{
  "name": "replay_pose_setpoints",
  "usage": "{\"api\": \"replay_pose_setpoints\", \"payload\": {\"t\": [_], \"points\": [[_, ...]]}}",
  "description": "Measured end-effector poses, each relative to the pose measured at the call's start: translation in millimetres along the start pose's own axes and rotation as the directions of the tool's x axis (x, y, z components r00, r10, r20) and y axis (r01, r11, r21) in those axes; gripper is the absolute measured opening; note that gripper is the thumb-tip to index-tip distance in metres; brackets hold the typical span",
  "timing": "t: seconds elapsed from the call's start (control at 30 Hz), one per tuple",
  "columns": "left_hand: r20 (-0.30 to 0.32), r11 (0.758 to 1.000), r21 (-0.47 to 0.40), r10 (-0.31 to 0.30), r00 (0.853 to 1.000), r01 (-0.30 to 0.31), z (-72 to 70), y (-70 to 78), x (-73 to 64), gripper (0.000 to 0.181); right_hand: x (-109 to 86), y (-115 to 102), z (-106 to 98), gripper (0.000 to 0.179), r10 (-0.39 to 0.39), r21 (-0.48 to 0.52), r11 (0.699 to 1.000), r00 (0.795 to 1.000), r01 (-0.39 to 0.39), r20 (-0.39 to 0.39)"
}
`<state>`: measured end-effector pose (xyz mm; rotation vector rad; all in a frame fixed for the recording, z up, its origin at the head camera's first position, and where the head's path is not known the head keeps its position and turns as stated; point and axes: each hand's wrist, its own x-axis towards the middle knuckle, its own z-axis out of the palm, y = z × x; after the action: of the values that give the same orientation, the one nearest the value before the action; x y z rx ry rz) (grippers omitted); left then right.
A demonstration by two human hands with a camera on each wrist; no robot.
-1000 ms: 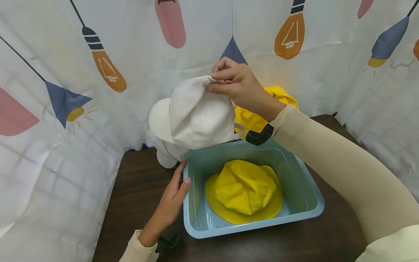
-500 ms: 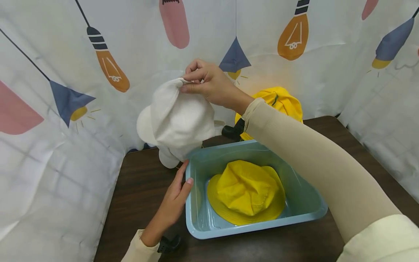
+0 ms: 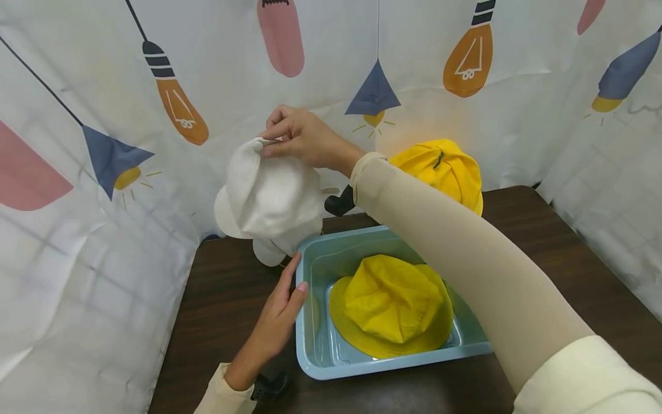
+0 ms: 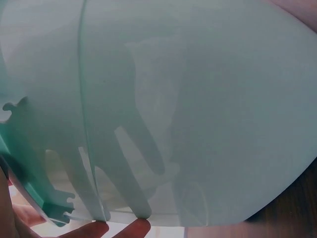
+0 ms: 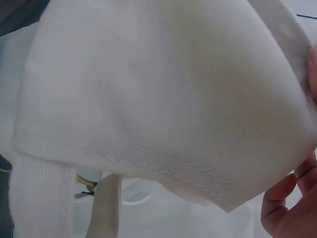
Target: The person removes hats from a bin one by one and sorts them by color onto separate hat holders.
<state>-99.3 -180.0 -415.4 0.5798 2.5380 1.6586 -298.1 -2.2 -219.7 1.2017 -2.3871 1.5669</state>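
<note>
My right hand (image 3: 305, 138) pinches the crown of a white cap (image 3: 281, 192) and holds it up at the back left, its brim pointing left. The cap's fabric (image 5: 158, 94) fills most of the right wrist view. Below it, partly hidden, another white cap (image 3: 269, 252) sits on the table. My left hand (image 3: 274, 313) rests straight-fingered against the left side of a light blue basin (image 3: 315, 363), thumb at the rim. In the left wrist view, fingertips (image 4: 136, 224) touch the basin's edge. A yellow bucket hat (image 3: 390, 305) lies inside the basin.
Behind the basin at right is another yellow hat (image 3: 439, 169), partly covered by my right forearm. A dark wood table (image 3: 212, 322) carries everything. A white cloth (image 3: 217, 63) printed with lamps hangs along the back and sides.
My right hand has carried the white cap leftward and slightly down, over the other white cap. My left hand keeps its place on the basin. The view has shifted a little.
</note>
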Motion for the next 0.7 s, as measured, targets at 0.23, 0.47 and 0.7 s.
{"api": "replay_pose_setpoints", "payload": {"t": [0.23,0.47,0.7], "points": [[-0.004,1.0,-0.013,0.005,1.0,-0.005,0.1,-0.1,0.2,0.059,9.0,-1.8,17.3,0.027,0.024,-0.022,0.999,0.999,-0.023,0.029],[-0.006,1.0,-0.022,0.008,1.0,-0.008,1.6,0.6,-0.2,0.059,8.0,3.4,36.2,0.028,0.09,-0.047,0.995,0.995,-0.088,0.033],[-0.011,1.0,-0.018,0.002,1.0,-0.002,1.2,0.5,-0.8,0.059,7.3,7.8,44.9,0.031,0.134,-0.107,0.986,0.991,-0.13,0.024]]}}
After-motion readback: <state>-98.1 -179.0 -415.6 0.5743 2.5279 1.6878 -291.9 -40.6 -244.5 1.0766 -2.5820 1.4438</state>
